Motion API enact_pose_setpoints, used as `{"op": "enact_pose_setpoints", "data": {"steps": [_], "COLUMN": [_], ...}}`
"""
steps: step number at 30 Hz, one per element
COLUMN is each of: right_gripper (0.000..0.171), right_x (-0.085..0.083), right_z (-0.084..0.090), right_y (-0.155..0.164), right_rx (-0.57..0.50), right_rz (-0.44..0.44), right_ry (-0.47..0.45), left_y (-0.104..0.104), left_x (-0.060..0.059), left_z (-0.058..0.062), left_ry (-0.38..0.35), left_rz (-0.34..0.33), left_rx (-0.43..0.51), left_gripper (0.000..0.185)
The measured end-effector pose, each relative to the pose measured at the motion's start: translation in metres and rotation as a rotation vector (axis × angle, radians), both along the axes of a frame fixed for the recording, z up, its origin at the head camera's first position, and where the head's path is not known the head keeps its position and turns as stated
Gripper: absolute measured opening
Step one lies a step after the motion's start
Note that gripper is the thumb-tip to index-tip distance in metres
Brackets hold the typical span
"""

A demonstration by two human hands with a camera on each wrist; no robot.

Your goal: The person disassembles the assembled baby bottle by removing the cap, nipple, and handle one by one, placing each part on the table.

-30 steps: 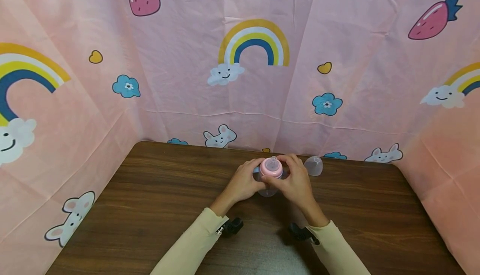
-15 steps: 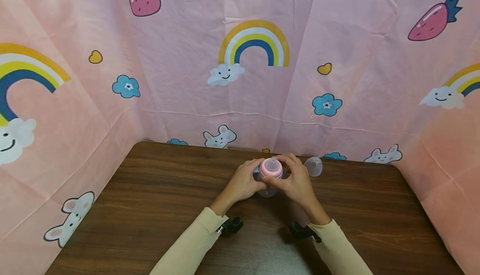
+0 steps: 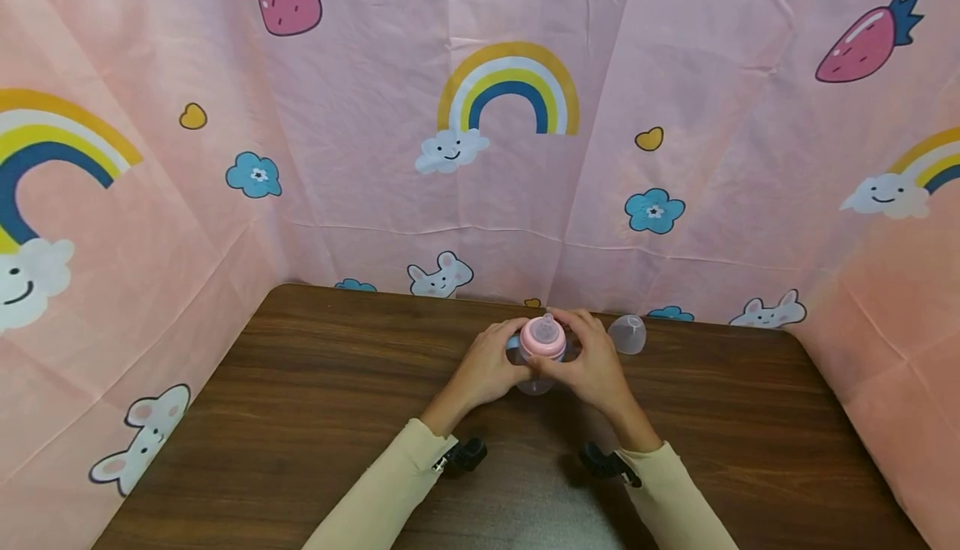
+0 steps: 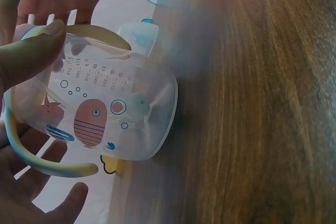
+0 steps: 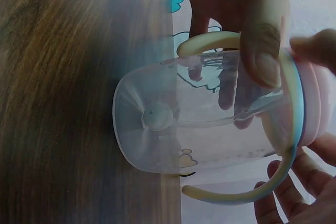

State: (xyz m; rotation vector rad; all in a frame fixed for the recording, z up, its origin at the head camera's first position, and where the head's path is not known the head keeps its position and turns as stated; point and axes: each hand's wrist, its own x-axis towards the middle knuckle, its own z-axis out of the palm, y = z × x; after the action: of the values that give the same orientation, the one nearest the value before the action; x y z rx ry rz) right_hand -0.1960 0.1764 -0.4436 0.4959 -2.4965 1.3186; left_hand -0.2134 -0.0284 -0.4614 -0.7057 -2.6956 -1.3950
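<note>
A clear baby bottle [image 3: 536, 385] stands upright at the back of the table, with a pink collar [image 3: 534, 342] and a see-through nipple [image 3: 546, 330] on top. My left hand [image 3: 483, 367] holds its body from the left; through the clear wall, the fingers show behind it in the right wrist view. My right hand [image 3: 596, 358] grips the pink collar between thumb and fingers. In the left wrist view, printed fish and measuring marks cover the bottle's side. A curved pastel handle [image 4: 63, 169] juts from each side below the collar.
A clear domed cap [image 3: 628, 335] sits just right of the right hand, near the table's back edge. Behind the brown wooden table [image 3: 322, 417] hangs a pink patterned cloth [image 3: 360, 158], which also closes off both sides.
The right thumb has shifted slightly rightward along the collar. The left hand, bottle and cap keep their places.
</note>
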Motion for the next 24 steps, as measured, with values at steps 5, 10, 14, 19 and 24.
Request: {"op": "enact_pose_setpoints", "data": {"steps": [5, 10, 14, 19, 24], "right_gripper": [0.081, 0.077, 0.074, 0.07, 0.067], "right_x": [0.0019, 0.0021, 0.0017, 0.0018, 0.0013], "right_z": [-0.0037, -0.0063, -0.0079, -0.009, -0.0093], "right_y": [0.0007, 0.0011, 0.0004, -0.0006, 0.0], "right_rx": [-0.032, -0.065, -0.073, -0.078, -0.07], "right_rz": [-0.024, -0.044, -0.043, -0.04, -0.024], "right_ry": [-0.038, -0.04, -0.031, -0.027, -0.012], "left_y": [0.0007, 0.0, -0.0002, 0.0002, 0.0008], "left_x": [0.0015, 0.0032, 0.0047, 0.006, 0.0051], "left_z": [-0.0009, -0.0025, -0.0033, -0.0033, -0.0022], "left_ry": [-0.001, -0.023, -0.033, -0.018, -0.01], "left_rz": [0.01, 0.014, 0.023, 0.03, 0.031], "left_rx": [0.014, 0.058, 0.076, 0.075, 0.077], "left_gripper": [0.074, 0.083, 0.084, 0.077, 0.074]}}
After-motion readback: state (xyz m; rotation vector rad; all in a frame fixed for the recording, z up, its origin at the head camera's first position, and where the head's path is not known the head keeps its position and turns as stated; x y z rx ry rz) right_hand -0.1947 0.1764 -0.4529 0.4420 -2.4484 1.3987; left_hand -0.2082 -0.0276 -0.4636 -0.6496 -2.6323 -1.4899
